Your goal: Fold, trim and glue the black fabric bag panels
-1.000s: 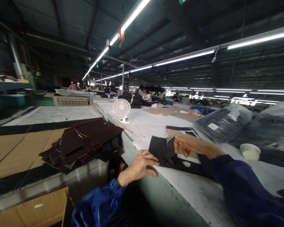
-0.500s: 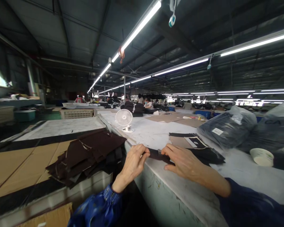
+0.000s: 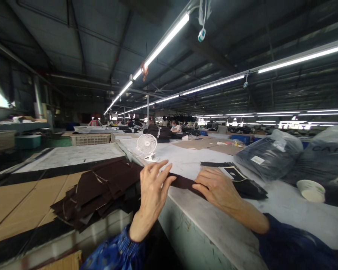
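A narrow dark brown fabric piece (image 3: 185,182) lies along the near edge of the white table (image 3: 180,153). My right hand (image 3: 218,187) pinches its right end, with thumb below and fingers bent over the top. At the other end, my left hand (image 3: 155,187) is raised with thumb and fingers apart and nothing visible between them; whether the thumb still touches the cloth I cannot tell. To the left, a loose pile of dark brown fabric pieces (image 3: 101,187) sits on a lower surface. Behind my right hand is a stack of black cut pieces (image 3: 249,189) with a pale-outlined piece on top.
A small white fan (image 3: 147,144) stands on the table ahead. Plastic-wrapped dark bundles (image 3: 270,153) and a paper cup (image 3: 311,190) are at the right. Tan cardboard (image 3: 14,197) lies at the left. Farther back are a beige crate (image 3: 90,140) and several people.
My left hand has let go of the brown fabric's left end, lifting slightly left with its fingers spread. The right hand stays on the fabric, its fingers shifted a little.
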`<state>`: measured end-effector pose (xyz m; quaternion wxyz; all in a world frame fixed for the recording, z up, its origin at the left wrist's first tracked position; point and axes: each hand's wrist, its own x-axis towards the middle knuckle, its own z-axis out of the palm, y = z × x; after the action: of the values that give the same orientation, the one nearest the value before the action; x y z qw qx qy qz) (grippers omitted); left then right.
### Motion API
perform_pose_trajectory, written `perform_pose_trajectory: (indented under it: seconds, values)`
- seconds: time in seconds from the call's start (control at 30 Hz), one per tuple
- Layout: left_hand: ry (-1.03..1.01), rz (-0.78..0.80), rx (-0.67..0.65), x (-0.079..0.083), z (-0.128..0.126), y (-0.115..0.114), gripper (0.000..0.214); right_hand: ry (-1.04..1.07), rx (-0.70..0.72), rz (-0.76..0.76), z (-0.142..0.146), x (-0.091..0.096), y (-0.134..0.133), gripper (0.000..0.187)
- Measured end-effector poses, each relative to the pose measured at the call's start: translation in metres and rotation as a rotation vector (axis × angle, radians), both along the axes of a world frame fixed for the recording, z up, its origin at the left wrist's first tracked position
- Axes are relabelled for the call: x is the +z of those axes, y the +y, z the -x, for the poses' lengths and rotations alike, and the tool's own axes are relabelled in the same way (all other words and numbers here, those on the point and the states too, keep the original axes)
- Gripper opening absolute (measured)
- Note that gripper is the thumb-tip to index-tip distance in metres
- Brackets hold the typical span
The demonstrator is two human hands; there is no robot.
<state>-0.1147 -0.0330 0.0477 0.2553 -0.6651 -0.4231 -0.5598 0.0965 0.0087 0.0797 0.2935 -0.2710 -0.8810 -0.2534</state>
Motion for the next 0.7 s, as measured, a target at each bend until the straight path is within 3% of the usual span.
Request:
perform_pose_trajectory:
  seconds: [0.07,0.13,0.2,0.3,0.4,0.5,0.63,0.7]
  values:
    - [-0.027,-0.031,-0.086,-0.008,-0.012,-0.006,0.03,0.007,-0.012,0.014,0.002,0.0,-0.004,0.023]
    - [0.019,0.079,-0.259,-0.018,-0.024,-0.008,0.04,-0.003,-0.011,0.051,0.005,0.0,-0.01,0.023]
    - [0.037,0.188,-0.341,-0.027,-0.032,-0.006,0.05,-0.034,-0.012,0.125,0.009,0.0,-0.016,0.022]
    - [0.025,0.247,-0.328,-0.035,-0.032,0.004,0.053,-0.075,0.005,0.291,0.01,0.005,-0.025,0.02]
    - [0.072,0.242,-0.291,-0.032,-0.014,0.011,0.032,0.0,0.006,0.326,0.002,0.015,-0.027,0.022]
    - [0.031,0.103,-0.171,-0.013,0.022,0.007,0.021,0.125,-0.058,0.286,-0.01,0.027,-0.02,0.035]
    - [-0.113,-0.16,0.222,0.028,0.094,-0.014,0.02,0.181,-0.085,0.263,-0.025,0.037,-0.01,0.04]
    - [-0.128,-0.159,0.392,0.048,0.133,-0.021,0.021,0.167,-0.108,0.28,-0.032,0.04,-0.005,0.038]
